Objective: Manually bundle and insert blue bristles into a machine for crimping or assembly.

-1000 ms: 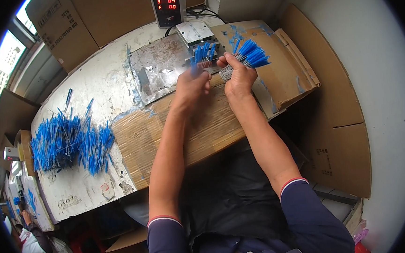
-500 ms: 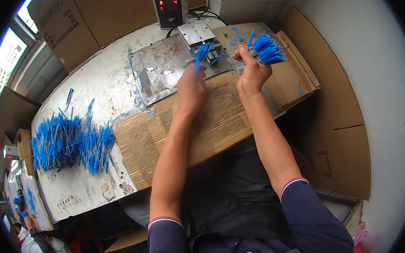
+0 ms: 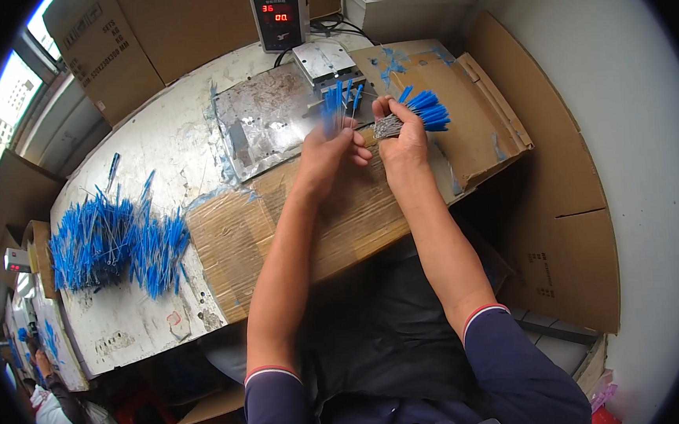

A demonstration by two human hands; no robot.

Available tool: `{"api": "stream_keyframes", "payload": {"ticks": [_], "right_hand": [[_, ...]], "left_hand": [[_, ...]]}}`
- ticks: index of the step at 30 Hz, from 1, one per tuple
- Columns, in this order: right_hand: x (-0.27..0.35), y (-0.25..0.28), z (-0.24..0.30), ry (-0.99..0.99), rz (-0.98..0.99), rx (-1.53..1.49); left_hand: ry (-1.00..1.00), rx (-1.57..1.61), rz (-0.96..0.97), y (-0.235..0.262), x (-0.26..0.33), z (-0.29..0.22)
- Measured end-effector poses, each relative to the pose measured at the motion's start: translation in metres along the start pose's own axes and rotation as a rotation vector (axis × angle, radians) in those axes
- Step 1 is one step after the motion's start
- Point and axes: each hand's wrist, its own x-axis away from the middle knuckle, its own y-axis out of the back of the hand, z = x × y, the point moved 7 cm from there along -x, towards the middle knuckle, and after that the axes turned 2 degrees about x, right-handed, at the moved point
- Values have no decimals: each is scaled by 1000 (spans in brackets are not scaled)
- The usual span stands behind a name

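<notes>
My right hand (image 3: pixel 404 138) is closed round a thick bundle of thin blue-tipped wire brushes (image 3: pixel 429 111). Their blue ends fan out to the right and the silvery wire ends point left. Just left of it, my left hand (image 3: pixel 331 153) grips a smaller bunch of the same blue-tipped wire brushes (image 3: pixel 334 106), blurred by motion. One brush leans apart from that bunch. Both hands are above the near edge of a metal plate (image 3: pixel 266 115) and a small metal fixture (image 3: pixel 325 62). A large pile of these brushes (image 3: pixel 93 241) lies at the left of the table.
A display box (image 3: pixel 282 19) with red digits stands at the back, cables beside it. Taped cardboard (image 3: pixel 301 222) covers the table's front edge. More cardboard (image 3: pixel 490 115) lies at the right, near a wall. A pen (image 3: pixel 113 171) lies behind the pile. Another person (image 3: pixel 66 412) sits far left.
My right hand has moved left and slightly down with its bundle, closer to my left hand. My left hand has lowered a little. The red digits on the display box have changed.
</notes>
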Motion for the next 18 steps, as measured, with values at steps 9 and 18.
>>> {"api": "stream_keyframes", "payload": {"ticks": [9, 18], "right_hand": [[-21, 2, 20, 61, 17, -60], [14, -20, 25, 66, 269, 523]], "left_hand": [[-21, -78, -60, -1, -3, -1], [-175, -125, -278, 28, -2, -15]]}}
